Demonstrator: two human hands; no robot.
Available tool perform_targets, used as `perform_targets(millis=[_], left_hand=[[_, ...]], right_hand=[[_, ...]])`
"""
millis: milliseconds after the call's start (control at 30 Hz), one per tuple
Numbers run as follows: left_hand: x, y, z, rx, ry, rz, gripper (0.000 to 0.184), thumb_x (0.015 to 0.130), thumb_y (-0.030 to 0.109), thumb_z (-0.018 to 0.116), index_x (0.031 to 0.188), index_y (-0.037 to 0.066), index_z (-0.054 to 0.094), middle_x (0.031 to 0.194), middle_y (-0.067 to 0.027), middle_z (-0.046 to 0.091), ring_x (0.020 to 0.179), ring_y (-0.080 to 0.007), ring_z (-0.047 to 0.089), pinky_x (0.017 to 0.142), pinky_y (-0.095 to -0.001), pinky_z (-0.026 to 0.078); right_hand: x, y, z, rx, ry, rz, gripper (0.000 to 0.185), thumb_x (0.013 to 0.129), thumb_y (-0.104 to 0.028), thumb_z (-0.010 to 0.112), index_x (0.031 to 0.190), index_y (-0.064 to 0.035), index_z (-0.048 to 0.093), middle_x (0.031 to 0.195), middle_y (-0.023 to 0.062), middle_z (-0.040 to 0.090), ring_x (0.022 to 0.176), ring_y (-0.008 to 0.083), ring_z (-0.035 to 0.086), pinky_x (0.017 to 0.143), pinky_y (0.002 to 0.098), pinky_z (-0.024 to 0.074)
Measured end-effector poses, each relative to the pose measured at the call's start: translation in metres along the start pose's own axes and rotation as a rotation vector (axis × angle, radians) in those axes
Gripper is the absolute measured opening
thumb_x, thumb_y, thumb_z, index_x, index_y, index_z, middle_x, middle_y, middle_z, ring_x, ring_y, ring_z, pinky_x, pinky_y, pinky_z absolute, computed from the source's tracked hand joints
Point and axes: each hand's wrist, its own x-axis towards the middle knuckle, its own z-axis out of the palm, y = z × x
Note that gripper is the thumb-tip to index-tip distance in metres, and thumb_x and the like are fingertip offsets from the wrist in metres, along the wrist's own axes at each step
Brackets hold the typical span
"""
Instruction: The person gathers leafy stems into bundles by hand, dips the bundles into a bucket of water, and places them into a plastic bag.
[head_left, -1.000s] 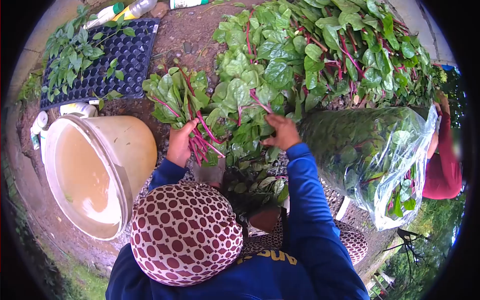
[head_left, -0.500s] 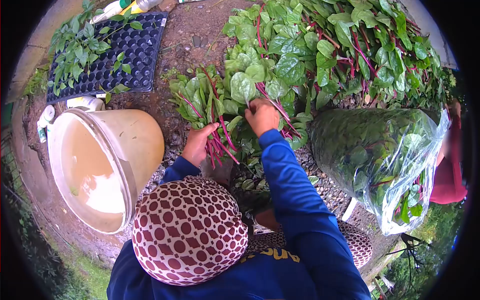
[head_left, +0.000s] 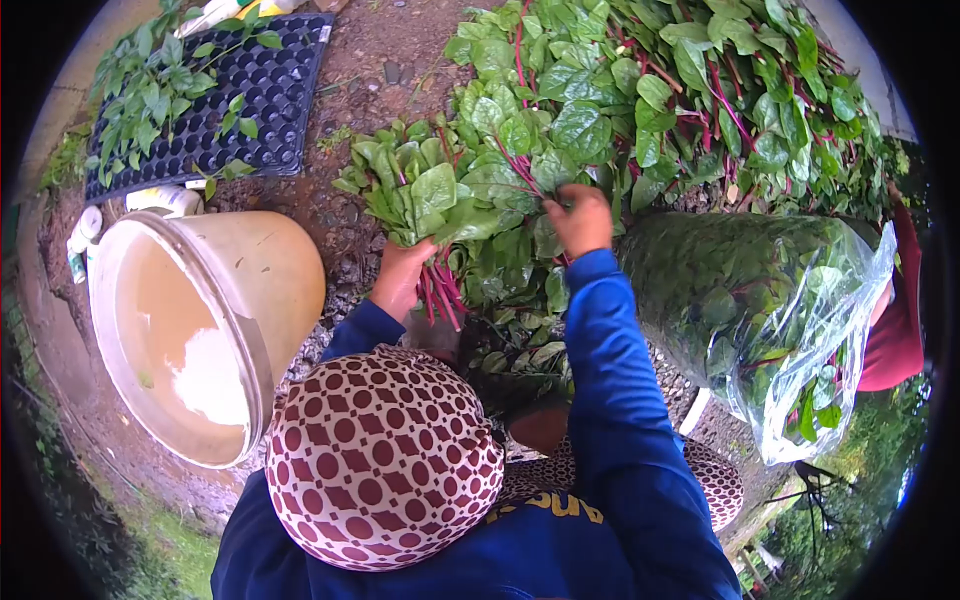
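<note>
My left hand [head_left: 402, 275] is closed around a bunch of Malabar spinach [head_left: 432, 190], its leaves pointing away from me and its cut purple-red stems [head_left: 440, 292] sticking out below the fist. To the right of it, my right hand [head_left: 582, 222] pinches a purple-red spinach stem [head_left: 525, 172] between thumb and fingers, at the near edge of the leaves. Behind both hands spreads a big heap of the same spinach [head_left: 690, 90]. More loose leaves lie on the ground between and below my hands.
At left stands a pale bucket [head_left: 268, 265] of cloudy water, with a black seedling tray [head_left: 250, 100] and a leafy plant behind it. A clear plastic bag [head_left: 740, 310] packed with greens lies at right, beside a person's red garment [head_left: 895, 330]. Patterned cloth [head_left: 385, 460] fills the near foreground.
My right hand has moved right, from a single leaf to a stem by the heap. The bunch in my left hand now has broad leaves across its front.
</note>
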Motion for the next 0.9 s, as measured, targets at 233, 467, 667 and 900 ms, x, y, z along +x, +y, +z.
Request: perform_targets(millis=[233, 467, 667, 900], left_hand=[[-0.002, -0.001, 0.006, 0.022, 0.036, 0.035, 0.032, 0.082, 0.002, 0.060, 0.113, 0.002, 0.056, 0.102, -0.0046, 0.062, 0.089, -0.0140, 0.059, 0.077, -0.0293, 0.048], [-0.006, -0.003, 0.010, 0.014, 0.087, 0.057, 0.029, 0.084, 0.004, 0.060, 0.113, 0.004, 0.056, 0.103, -0.0036, 0.062, 0.088, -0.0132, 0.060, 0.075, -0.0292, 0.049], [-0.007, -0.003, 0.020, -0.154, 0.126, 0.009, 0.040, 0.082, 0.005, 0.065, 0.119, 0.004, 0.050, 0.108, -0.0054, 0.060, 0.094, -0.0157, 0.059, 0.081, -0.0303, 0.048], [-0.005, -0.002, 0.005, -0.117, 0.078, -0.078, 0.034, 0.084, 0.002, 0.060, 0.117, 0.002, 0.052, 0.103, -0.0073, 0.062, 0.088, -0.0193, 0.063, 0.077, -0.0328, 0.053]], right_hand=[[0.008, 0.050, 0.012, -0.085, -0.536, 0.207, 0.058, 0.064, -0.047, 0.075, 0.106, -0.0082, 0.064, 0.103, 0.0168, 0.065, 0.097, 0.0330, 0.061, 0.087, 0.0420, 0.0461], [-0.013, 0.001, -0.012, -0.235, -0.069, 0.027, 0.028, 0.067, -0.025, 0.071, 0.093, -0.0157, 0.067, 0.106, 0.0031, 0.062, 0.103, 0.0252, 0.055, 0.088, 0.0467, 0.0407], [-0.068, -0.089, 0.025, -0.324, -0.134, -0.244, 0.016, 0.076, -0.012, 0.050, 0.089, -0.0091, 0.059, 0.096, 0.0074, 0.055, 0.091, 0.0236, 0.052, 0.082, 0.0423, 0.0378], [-0.081, -0.100, -0.002, -0.114, -0.782, -0.460, 0.044, 0.077, -0.039, 0.062, 0.104, -0.0041, 0.062, 0.105, 0.0176, 0.061, 0.104, 0.0315, 0.053, 0.087, 0.0456, 0.0413]])
